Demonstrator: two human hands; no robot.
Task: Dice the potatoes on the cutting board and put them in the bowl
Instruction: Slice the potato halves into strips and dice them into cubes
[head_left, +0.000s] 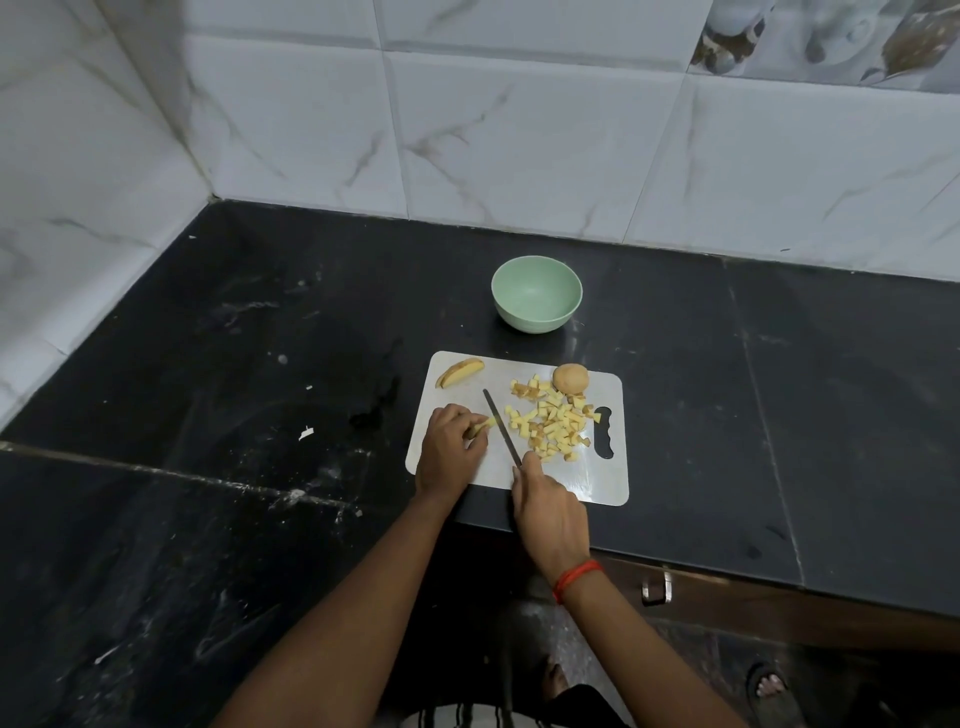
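A white cutting board lies on the black counter. My left hand presses down a small strip of potato on the board's left part. My right hand grips a knife whose blade points away from me, just right of the strip. A pile of diced potato covers the board's right half. A potato wedge lies at the far left corner, and a round potato piece with skin sits at the far right. Beyond the board stands a green bowl, with nothing in it.
The black stone counter runs into a tiled corner on the left and back. Its front edge passes just under the board's near side, with a drawer handle below. Small white scraps lie left of the board.
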